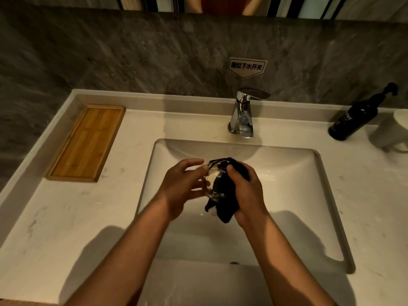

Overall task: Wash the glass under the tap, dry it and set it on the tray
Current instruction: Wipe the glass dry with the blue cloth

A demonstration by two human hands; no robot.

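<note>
Clear drinking glass (213,181) is held over the white rectangular sink (287,195) in the curled fingers of the left hand (184,186), while a dark cloth (223,202) is gripped against it by the right hand (247,193); the bamboo tray (86,142) lies at the counter's back left corner, beside the chrome tap (241,113)

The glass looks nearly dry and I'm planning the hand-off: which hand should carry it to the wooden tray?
Left, probably. The left hand already grips the glass, and the wooden tray lies on its side of the counter. The right hand is occupied with the dark cloth.
</note>
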